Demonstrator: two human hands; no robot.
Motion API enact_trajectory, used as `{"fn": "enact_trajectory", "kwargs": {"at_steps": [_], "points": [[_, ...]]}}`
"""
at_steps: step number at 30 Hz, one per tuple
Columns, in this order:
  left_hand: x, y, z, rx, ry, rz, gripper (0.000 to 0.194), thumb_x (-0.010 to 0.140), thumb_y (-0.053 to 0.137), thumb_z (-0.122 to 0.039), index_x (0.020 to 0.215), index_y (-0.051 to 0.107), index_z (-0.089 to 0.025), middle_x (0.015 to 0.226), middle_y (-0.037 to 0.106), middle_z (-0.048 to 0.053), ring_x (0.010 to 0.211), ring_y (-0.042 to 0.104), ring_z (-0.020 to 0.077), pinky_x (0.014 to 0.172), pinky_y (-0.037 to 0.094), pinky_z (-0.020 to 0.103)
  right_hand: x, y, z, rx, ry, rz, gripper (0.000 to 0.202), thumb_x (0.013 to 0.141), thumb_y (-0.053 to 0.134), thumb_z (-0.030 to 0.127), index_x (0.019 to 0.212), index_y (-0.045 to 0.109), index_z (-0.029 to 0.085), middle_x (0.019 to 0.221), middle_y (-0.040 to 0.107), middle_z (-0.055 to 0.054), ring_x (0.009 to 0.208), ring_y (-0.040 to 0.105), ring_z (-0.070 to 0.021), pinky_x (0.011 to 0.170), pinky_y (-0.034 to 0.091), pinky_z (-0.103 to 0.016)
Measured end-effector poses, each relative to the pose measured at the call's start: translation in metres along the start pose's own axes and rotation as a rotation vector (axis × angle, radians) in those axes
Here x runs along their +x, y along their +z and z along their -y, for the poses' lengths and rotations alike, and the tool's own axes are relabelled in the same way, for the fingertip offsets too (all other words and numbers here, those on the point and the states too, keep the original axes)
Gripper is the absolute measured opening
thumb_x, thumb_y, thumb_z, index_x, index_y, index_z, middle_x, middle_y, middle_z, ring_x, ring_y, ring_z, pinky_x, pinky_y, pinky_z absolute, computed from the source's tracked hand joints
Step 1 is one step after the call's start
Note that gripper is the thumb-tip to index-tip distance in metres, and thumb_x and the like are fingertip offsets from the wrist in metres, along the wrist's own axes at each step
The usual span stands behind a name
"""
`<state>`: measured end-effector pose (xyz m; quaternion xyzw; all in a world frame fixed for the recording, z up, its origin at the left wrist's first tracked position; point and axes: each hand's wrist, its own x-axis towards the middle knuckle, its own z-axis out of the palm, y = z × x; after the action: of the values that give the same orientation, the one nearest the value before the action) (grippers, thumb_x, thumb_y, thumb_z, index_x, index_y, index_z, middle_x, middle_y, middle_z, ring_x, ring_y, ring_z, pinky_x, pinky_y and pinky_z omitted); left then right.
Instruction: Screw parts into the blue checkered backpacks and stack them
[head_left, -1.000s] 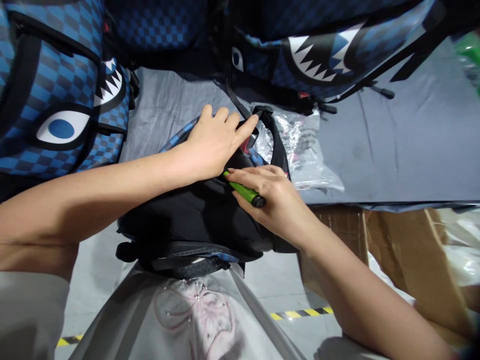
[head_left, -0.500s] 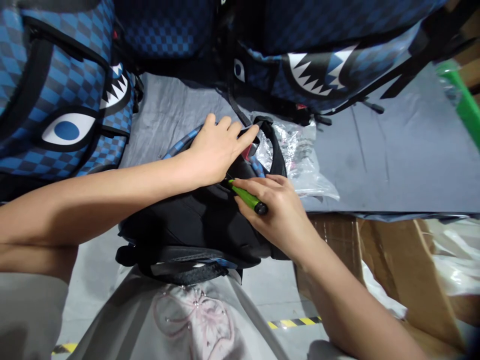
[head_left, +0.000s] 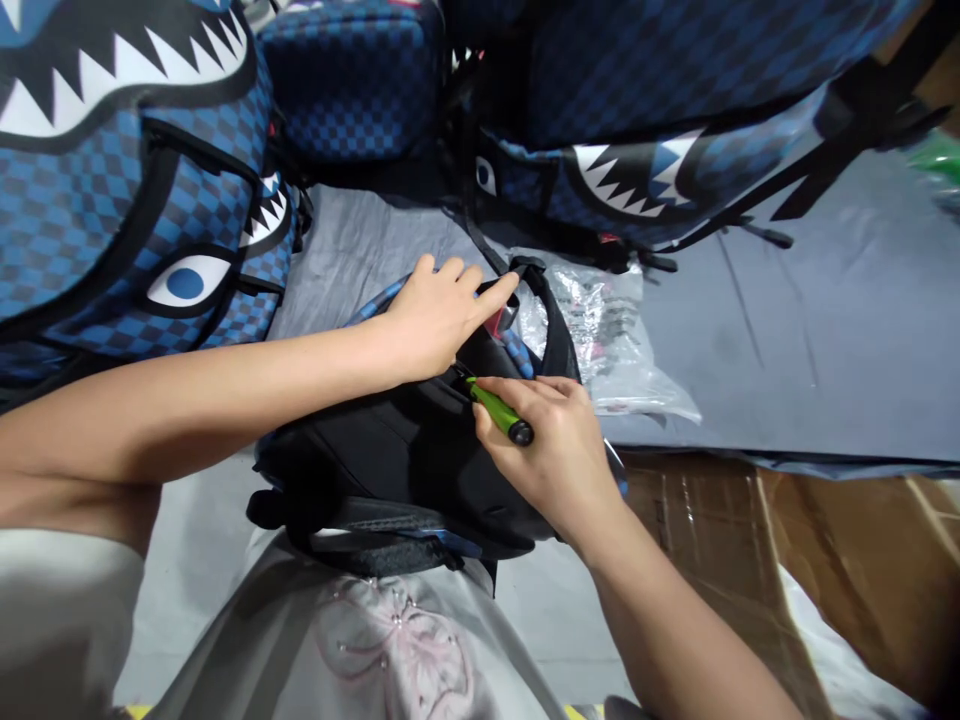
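Observation:
A black backpack [head_left: 420, 450] with blue checkered trim lies between me and the table. My left hand [head_left: 435, 310] grips its far side, fingers bent over the edge and the index finger stretched toward a black buckle [head_left: 506, 318]. Its thumb is hidden. My right hand [head_left: 544, 430] is closed around a green-handled tool [head_left: 495, 408] with a black end and a thin dark tip. That tip meets the black fabric just below my left hand; exactly what it touches is too small to make out.
Blue checkered shark-face backpacks stand at the left [head_left: 202, 220] and back right [head_left: 637, 180]. A clear plastic bag [head_left: 615, 350] lies on the grey table cover [head_left: 795, 370]. Cardboard boxes [head_left: 697, 530] sit below the table at the right.
The view has shifted, so the scene appears lower and further right. Both hands keep their holds, with the tool's tip still at the same part of the backpack.

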<state>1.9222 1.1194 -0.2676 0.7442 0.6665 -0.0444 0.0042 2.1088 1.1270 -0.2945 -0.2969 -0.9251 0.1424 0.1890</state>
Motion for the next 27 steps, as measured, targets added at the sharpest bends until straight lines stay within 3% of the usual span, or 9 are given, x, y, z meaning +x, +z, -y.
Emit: {"fn": "enact_trajectory", "kwargs": {"at_steps": [2,5,7,10,12,14,18,23,27], "points": [[-0.005,-0.008,0.004,-0.006,0.001,0.044,0.103,0.08,0.073,-0.034,0.159,0.007,-0.023,0.154,0.037,0.016,0.136,0.036,0.0372,0.107,0.034,0.05,-0.002,0.002,0.002,0.066,-0.01,-0.042,0.017,0.087,0.06,0.023,0.099,0.071,0.022,0.095,0.078,-0.006,0.085,0.073,-0.0246,0.086,0.047,-0.043],[-0.018,-0.019,0.013,-0.022,-0.065,0.15,0.122,0.072,0.08,-0.039,0.159,-0.005,-0.031,0.166,0.012,0.014,0.141,0.026,0.0424,0.106,0.037,0.054,-0.001,0.012,0.011,0.26,-0.019,-0.108,0.019,0.09,0.059,0.024,0.105,0.071,0.023,0.103,0.078,-0.005,0.092,0.073,-0.0227,0.086,0.049,-0.041],[-0.03,-0.023,0.019,-0.028,-0.131,0.196,0.131,0.068,0.083,-0.042,0.157,-0.013,-0.037,0.168,-0.002,0.012,0.141,0.026,0.0438,0.103,0.042,0.053,0.0,0.023,0.019,0.36,-0.015,-0.15,0.02,0.091,0.059,0.026,0.108,0.071,0.024,0.107,0.077,-0.005,0.097,0.072,-0.0218,0.088,0.049,-0.04],[-0.047,-0.024,0.023,-0.006,-0.228,0.194,0.137,0.067,0.084,-0.044,0.154,-0.021,-0.04,0.167,-0.013,0.011,0.139,0.03,0.0428,0.097,0.048,0.049,0.004,0.039,0.028,0.431,-0.042,-0.177,0.022,0.093,0.059,0.027,0.111,0.07,0.025,0.112,0.076,-0.005,0.102,0.071,-0.0216,0.091,0.046,-0.041],[-0.053,-0.023,0.023,0.029,-0.321,0.196,0.137,0.068,0.084,-0.043,0.153,-0.024,-0.037,0.166,-0.01,0.015,0.135,0.036,0.0427,0.094,0.051,0.047,0.007,0.047,0.029,0.441,-0.063,-0.177,0.022,0.093,0.059,0.026,0.112,0.07,0.024,0.112,0.076,-0.005,0.099,0.072,-0.0216,0.09,0.045,-0.041],[-0.054,-0.021,0.022,0.064,-0.392,0.216,0.132,0.072,0.081,-0.039,0.155,-0.022,-0.034,0.164,0.006,0.021,0.129,0.046,0.0414,0.091,0.052,0.046,0.009,0.052,0.028,0.436,-0.07,-0.179,0.021,0.092,0.06,0.025,0.111,0.07,0.022,0.108,0.077,-0.006,0.095,0.073,-0.0218,0.088,0.044,-0.041],[-0.049,-0.023,0.024,0.109,-0.353,0.284,0.111,0.083,0.066,-0.026,0.158,-0.015,-0.025,0.147,0.035,0.022,0.112,0.062,0.0344,0.087,0.053,0.039,0.011,0.053,0.023,0.446,-0.066,-0.176,0.021,0.091,0.061,0.025,0.109,0.071,0.022,0.104,0.078,-0.006,0.091,0.073,-0.0222,0.087,0.044,-0.041],[-0.05,-0.03,0.036,0.1,-0.241,0.319,0.1,0.085,0.056,-0.019,0.159,-0.012,-0.026,0.144,0.039,0.017,0.107,0.066,0.0268,0.079,0.052,0.03,0.007,0.049,0.02,0.465,-0.087,-0.192,0.021,0.091,0.06,0.026,0.11,0.07,0.023,0.105,0.078,-0.005,0.087,0.072,-0.022,0.086,0.045,-0.041],[-0.055,-0.024,0.044,0.013,-0.225,0.25,0.1,0.084,0.059,-0.021,0.159,-0.007,-0.029,0.146,0.04,0.013,0.116,0.062,0.0258,0.086,0.051,0.03,0.011,0.049,0.023,0.424,-0.067,-0.169,0.021,0.091,0.06,0.027,0.109,0.071,0.024,0.095,0.079,-0.004,0.078,0.071,-0.0222,0.083,0.045,-0.041]]}}
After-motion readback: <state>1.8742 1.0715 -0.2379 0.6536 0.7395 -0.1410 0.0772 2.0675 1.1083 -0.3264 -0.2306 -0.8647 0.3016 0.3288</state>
